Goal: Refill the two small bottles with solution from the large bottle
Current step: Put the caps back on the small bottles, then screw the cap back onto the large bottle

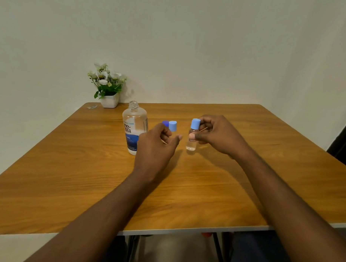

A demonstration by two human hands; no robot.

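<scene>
The large clear bottle with a blue label stands uncapped left of centre on the wooden table. My right hand holds a small clear bottle with a light blue cap just above the table; a thin wooden stick pokes out between its fingers. My left hand is loosely curled, with another thin stick pinched between thumb and forefinger. Behind it a second light blue cap shows, the bottle below it hidden. A dark blue cap sits beside it.
A white pot of artificial flowers stands at the table's back left corner against the wall. A small clear scrap lies near it. The table's front edge runs just below my forearms.
</scene>
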